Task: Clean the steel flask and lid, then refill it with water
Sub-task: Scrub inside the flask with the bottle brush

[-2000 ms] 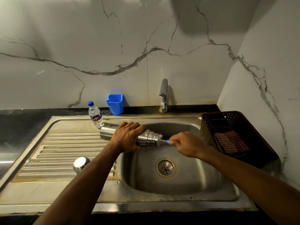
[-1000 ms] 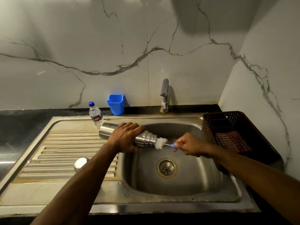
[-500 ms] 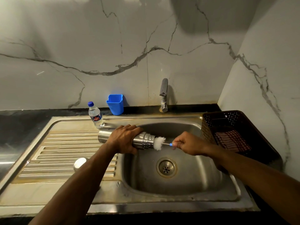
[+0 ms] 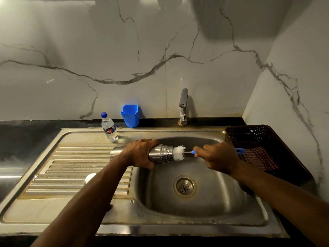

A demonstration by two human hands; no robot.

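While the stainless steel sink is taking up the lower half of the view, with its ribbed drainboard stretching toward nine o'clock and the brown perforated basket sitting at three o'clock, the steel flask is lying on its side over the basin's ten o'clock edge, mouth pointing toward three o'clock. The left hand is wrapping its fingers round the flask's middle, holding it firmly. The right hand is curling tight round the blue handle of the bottle brush, whose white bristle head is now showing almost wholly outside the mouth, where two seconds ago it was buried inside; this is probably an outward scrubbing stroke, so interior cleaning is under way and rinsing, the lid and refilling are all waiting. The flask is looking plain and shiny, with a ringed, threaded neck. The round lid is resting on the drainboard at eight o'clock, partly hidden by the left forearm.
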